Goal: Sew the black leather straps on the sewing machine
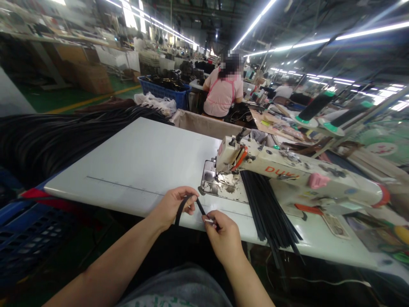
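A narrow black strap [180, 209] is bent into a loop at the front edge of the white sewing table [143, 149]. My left hand [179, 205] pinches it near the bend between thumb and fingers. Its end is gripped by my right hand [225, 236], closed, with a small white piece showing at the fingertips that I cannot make out. Just beyond my hands stands the sewing machine [268, 170], its needle plate [220, 184] bare metal with worn paint. A bundle of black straps [270, 209] lies under the machine arm and hangs over the table edge.
Many long black strips [57, 136] are heaped left of the table, above a blue basket [28, 238]. Behind the table sit a cloth-lined bin [204, 123] and a person in pink [222, 94]. Black thread cones [316, 106] stand at right.
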{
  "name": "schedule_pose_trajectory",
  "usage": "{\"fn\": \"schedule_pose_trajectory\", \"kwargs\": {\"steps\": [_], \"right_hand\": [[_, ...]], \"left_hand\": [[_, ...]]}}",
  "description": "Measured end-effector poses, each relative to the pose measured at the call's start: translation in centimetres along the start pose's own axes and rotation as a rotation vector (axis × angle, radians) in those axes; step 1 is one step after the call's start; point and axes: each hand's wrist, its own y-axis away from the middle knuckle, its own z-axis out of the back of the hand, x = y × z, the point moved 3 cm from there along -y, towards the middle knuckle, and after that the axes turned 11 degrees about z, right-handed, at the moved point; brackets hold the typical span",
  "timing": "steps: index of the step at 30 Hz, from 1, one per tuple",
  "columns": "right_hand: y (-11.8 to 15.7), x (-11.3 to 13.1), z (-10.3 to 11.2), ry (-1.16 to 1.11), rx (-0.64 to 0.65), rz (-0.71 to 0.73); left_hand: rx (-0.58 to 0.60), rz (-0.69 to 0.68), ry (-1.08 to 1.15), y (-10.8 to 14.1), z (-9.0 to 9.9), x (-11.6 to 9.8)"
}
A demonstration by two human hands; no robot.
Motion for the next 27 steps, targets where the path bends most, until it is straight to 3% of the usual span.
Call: {"fn": "schedule_pose_trajectory", "kwargs": {"steps": [5,9,14,20,27], "right_hand": [[0.4,1.0,0.1,0.009,0.055,0.104],[0.1,1.2,0.9,-0.017,-0.014,0.16],[-0.5,1.1,1.4,0.131,-0.042,0.341],[-0.9,1.1,1.5,0.317,-0.026,0.378],[-1.1,1.3,1.3,0.344,-0.029,0.412]], "left_hand": [[0.059,-0.017,-0.008,0.2,0.2,0.0],[0.131,-0.14,-0.073,0.5,0.4,-0.6],[0.22,-0.24,-0.006,0.4,0.7,-0.5],[0.263,-0.217,0.095,-0.2,1.0,0.2],[0.262,-0.183,0.112,-0.3,0.7,0.1]]}}
